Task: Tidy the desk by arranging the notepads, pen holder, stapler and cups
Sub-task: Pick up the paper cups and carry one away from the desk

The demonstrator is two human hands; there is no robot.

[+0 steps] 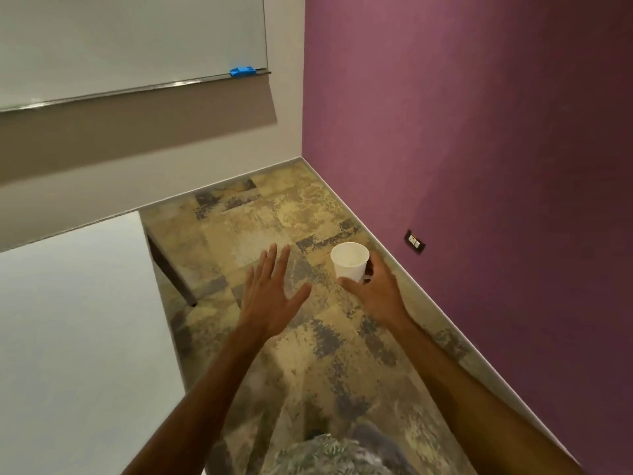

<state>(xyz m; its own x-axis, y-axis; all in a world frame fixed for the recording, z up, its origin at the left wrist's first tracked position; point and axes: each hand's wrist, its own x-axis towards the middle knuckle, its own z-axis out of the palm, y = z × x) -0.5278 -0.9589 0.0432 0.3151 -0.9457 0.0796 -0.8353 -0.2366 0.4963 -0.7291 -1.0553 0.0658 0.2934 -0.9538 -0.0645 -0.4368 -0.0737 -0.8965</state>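
Left of the empty hand, a white desk runs off the frame's left and bottom edges, so most of its top is cut away; only one dark leg shows beneath its far corner. Above it on the wall, a whiteboard is also clipped at the left and top, with a small blue eraser on its tray.

The left hand is held out over the patterned floor, palm down, fingers straight and spread, thumb angled out toward the other hand, touching nothing. Just to its right, a little apart, the right hand grips a white paper cup from below and behind, thumb on the near side; the other fingers are mostly hidden behind the cup. The cup stands nearly upright, its long axis vertical, its open mouth tipped slightly toward the camera, and looks empty. Right of that hand, low on the purple wall, sits a wall socket.
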